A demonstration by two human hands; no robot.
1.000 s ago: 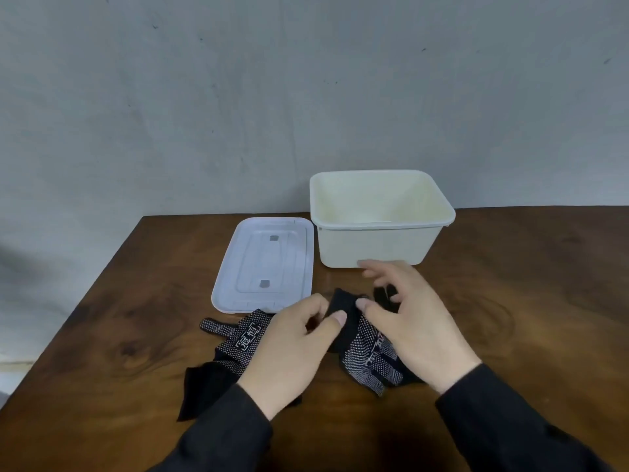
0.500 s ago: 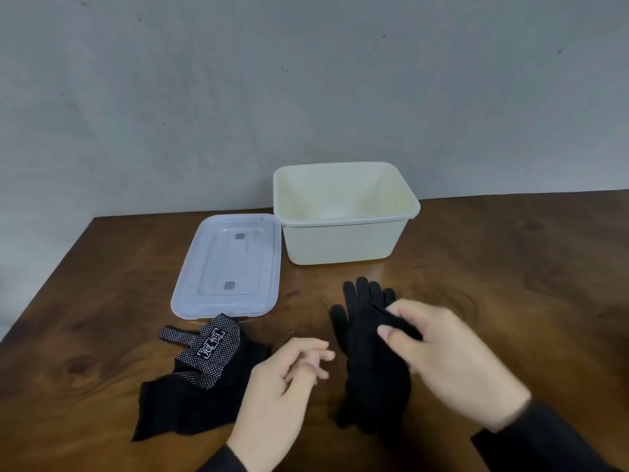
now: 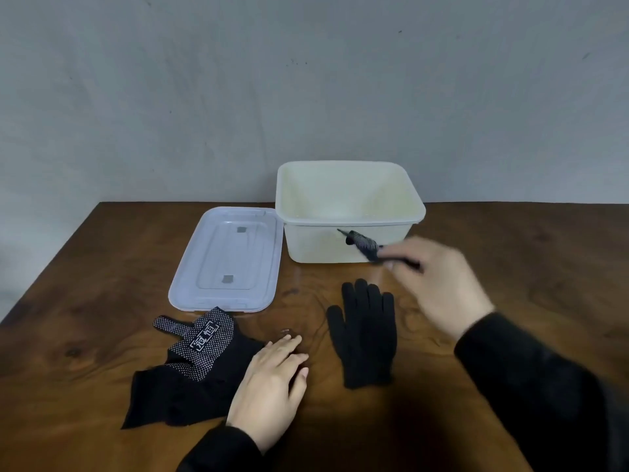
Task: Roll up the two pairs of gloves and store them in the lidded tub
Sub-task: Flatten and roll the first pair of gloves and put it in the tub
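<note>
A plain black glove [image 3: 366, 335] lies flat on the table, fingers pointing away from me. My right hand [image 3: 439, 284], blurred by motion, holds a dotted black glove [image 3: 362, 244] raised in front of the cream tub [image 3: 350, 218]. The tub stands open with nothing visible inside. To the left lies a heap of black gloves [image 3: 194, 362], the top one dotted white with a printed label. My left hand [image 3: 272, 386] rests flat on the table, its edge against that heap, fingers spread.
The tub's translucent lid [image 3: 228, 257] lies upside down just left of the tub, near the heap. The brown wooden table [image 3: 527, 267] ends at a grey wall behind and at a left edge close to the lid.
My right hand has lifted a dotted glove off the right-hand glove and swung it up toward the tub. My left hand has dropped flat onto the table beside the left heap.
</note>
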